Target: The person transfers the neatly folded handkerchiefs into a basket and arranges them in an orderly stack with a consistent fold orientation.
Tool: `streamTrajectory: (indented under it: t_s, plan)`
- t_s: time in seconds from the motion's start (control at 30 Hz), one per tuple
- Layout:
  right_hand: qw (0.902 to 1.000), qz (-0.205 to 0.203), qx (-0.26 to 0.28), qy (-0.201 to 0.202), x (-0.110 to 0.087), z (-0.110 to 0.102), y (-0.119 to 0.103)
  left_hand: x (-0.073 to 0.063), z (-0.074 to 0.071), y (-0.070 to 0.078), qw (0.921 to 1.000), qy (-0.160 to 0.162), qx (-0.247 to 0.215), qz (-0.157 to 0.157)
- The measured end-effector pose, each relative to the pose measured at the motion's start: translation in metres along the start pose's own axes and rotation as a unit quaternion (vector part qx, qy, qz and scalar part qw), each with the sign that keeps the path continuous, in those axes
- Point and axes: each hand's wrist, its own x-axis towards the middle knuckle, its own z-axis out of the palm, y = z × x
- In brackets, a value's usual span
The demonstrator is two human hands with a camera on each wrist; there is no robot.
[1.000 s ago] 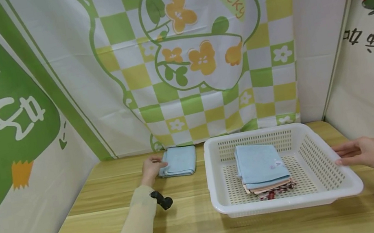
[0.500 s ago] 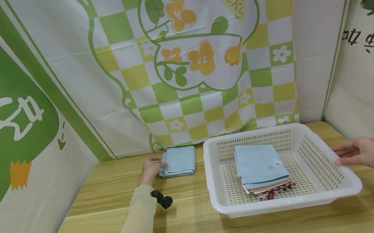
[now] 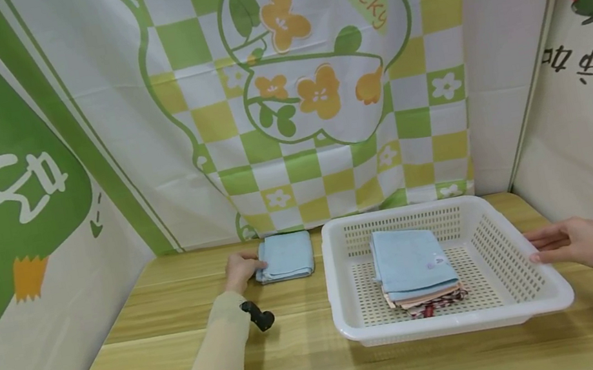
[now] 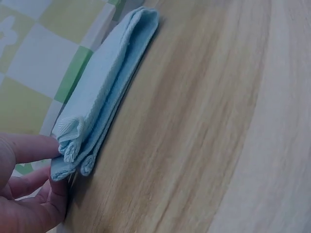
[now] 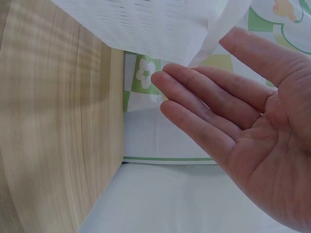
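Observation:
A folded light-blue towel lies at the back of the table, left of the basket. My left hand pinches its left edge, one finger on top and others low at the side, as the left wrist view of the towel shows. To the right stands a white plastic basket with slotted walls. Inside it is a stack of folded cloths, a light-blue towel on top and pink and dark-patterned ones below. My right hand is at the basket's right rim, fingers straight under it, thumb beside it.
The wooden table meets a checkered green, yellow and white curtain at its back edge. Printed cloth walls close in the left side and the right side.
The towel at the left and my left hand have shifted slightly right. My right hand and the basket stay where they were.

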Motion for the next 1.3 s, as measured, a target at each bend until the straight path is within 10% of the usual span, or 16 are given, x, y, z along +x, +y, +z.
streamTrajectory:
  t_s: [1.3]
  plan:
    - [1.0, 0.007, 0.005, 0.001, -0.001, 0.001, -0.002, -0.011, -0.001, 0.003, 0.9995, -0.018, 0.017, -0.02]
